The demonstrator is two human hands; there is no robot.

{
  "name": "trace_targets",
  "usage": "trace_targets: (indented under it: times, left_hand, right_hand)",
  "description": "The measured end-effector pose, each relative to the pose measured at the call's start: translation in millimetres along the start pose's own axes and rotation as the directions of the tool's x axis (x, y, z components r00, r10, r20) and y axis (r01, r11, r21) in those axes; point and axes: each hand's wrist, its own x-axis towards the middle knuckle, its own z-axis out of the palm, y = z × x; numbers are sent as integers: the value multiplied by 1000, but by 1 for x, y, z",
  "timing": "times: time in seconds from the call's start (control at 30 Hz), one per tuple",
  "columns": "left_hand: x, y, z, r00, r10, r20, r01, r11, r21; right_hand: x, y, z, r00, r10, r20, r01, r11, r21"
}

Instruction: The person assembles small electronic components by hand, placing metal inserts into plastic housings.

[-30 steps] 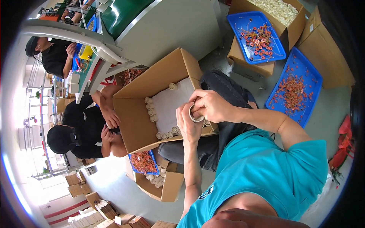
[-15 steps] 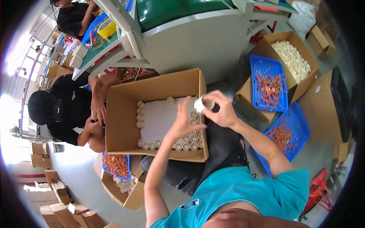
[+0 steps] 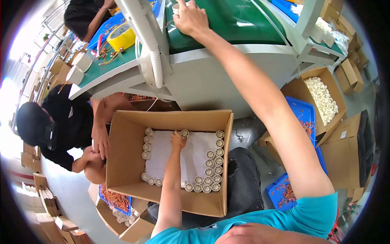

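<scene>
My left hand (image 3: 178,140) is inside the open cardboard box (image 3: 170,200), its fingers bent round the edge of a white round piece (image 3: 185,133) standing near the far wall. Stretched far forward, my right hand (image 3: 192,18) is over the green conveyor belt (image 3: 227,28), its fingers on a white cylindrical piece (image 3: 176,9) partly hidden by the hand. More white round pieces (image 3: 209,171) with openwork tops stand upright in the box, in rows along its right, near and left sides. White sheeting (image 3: 160,156) covers the middle of the bottom.
A person in black (image 3: 69,122) sits left of the box, hands close to its wall. Blue trays (image 3: 302,107) of reddish wired parts and a carton of white parts (image 3: 321,101) stand to the right. Yellow tape (image 3: 122,37) lies on the far-left table (image 3: 95,69).
My right hand has gone from above the box, where it held a white piece, forward to the belt. My left hand has lowered into the box, from open to bent round a piece.
</scene>
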Motion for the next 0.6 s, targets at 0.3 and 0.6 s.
trace_targets:
  times: [0.3,0.6]
  left_hand:
    - [34,-58,72,991,-50,-120,0,924,-382]
    - [26,-58,72,957,257,-136,-286,916,-283]
  right_hand:
    - [-7,-27,25,984,-75,-164,54,990,-129]
    - [-3,-16,20,743,-303,-597,281,951,-132]
